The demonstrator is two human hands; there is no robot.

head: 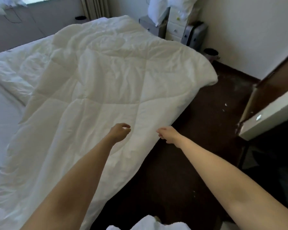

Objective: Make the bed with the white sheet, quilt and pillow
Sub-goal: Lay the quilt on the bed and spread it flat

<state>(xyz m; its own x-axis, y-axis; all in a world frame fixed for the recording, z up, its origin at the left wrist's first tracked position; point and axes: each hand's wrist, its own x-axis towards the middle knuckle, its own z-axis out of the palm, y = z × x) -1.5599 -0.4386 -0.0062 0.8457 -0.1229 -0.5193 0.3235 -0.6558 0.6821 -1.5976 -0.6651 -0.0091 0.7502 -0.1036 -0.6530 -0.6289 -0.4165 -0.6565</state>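
Across the bed lies the quilt [106, 83], its right side overhanging the floor. Left hand [119, 132] hovers loosely curled, empty; right hand [167, 134] pinches the near edge. Soft, light, floppy: prob. grab corners.

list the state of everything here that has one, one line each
quilt: spread over the bed, wrinkled, right edge hanging off the side
sheet: on the mattress, bare at the left
pillow: off the bed, propped on the nightstand
left hand: above the quilt, fingers loosely curled, holding nothing
right hand: at the quilt's edge, grip unclear
drawer unit: drawers closed
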